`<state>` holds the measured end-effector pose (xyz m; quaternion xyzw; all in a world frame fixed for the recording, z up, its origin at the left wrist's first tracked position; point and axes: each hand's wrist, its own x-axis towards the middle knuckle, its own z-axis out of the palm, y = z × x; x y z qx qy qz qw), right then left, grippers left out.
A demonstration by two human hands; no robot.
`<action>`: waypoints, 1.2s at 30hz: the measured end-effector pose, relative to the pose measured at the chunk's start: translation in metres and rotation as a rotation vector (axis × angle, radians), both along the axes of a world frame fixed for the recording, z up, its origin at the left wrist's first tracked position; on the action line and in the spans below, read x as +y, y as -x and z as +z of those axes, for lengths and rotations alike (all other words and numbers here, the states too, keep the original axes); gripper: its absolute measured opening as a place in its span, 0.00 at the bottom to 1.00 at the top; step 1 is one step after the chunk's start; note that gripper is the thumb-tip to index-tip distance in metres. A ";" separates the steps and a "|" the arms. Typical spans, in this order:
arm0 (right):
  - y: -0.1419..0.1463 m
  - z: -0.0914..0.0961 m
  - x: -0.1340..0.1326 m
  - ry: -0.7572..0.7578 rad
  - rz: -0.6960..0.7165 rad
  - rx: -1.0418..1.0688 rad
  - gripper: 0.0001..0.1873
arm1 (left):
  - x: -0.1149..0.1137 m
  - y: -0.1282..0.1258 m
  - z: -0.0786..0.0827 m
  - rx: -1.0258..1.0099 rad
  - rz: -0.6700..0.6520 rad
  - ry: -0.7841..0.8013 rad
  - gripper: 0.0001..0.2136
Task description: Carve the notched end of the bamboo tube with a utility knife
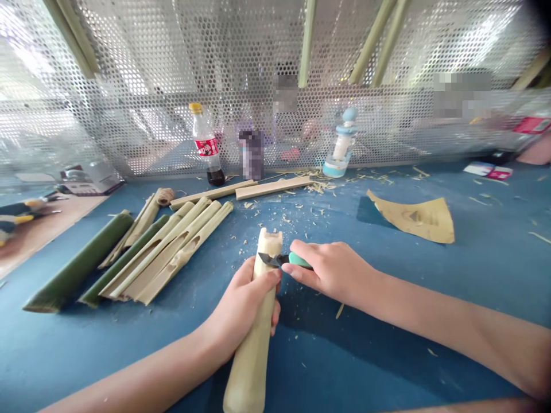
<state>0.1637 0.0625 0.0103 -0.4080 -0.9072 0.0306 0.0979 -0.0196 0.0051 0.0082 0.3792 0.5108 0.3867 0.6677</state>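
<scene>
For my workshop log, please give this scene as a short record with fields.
left hand: grips a bamboo length
right hand: holds a teal-handled knife, blade against the bamboo's upper end
nearby: notched bamboo pieces, green bamboo lengths, shavings
surface: blue workbench
behind: plastic soda bottle, perforated metal screen

- One head-worn camera, looking out from the person's head
- Faces forward and down across a blue workbench (430,310) toward a perforated metal screen (172,63)
- Sits close above the left hand (243,310) and right hand (331,272), near the bottom of the view
</scene>
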 end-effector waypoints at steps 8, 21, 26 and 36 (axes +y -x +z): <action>-0.005 -0.001 0.013 -0.149 -0.046 -0.067 0.34 | 0.006 0.002 0.001 0.014 -0.005 -0.032 0.11; 0.003 0.005 -0.006 -0.110 -0.012 -0.040 0.33 | -0.006 -0.005 -0.004 0.016 0.002 -0.065 0.13; -0.004 0.003 -0.002 -0.091 -0.037 -0.048 0.33 | -0.001 0.001 0.002 0.000 -0.031 -0.051 0.12; 0.003 -0.001 -0.003 -0.092 -0.047 -0.020 0.30 | -0.002 -0.007 -0.003 0.087 0.037 -0.045 0.14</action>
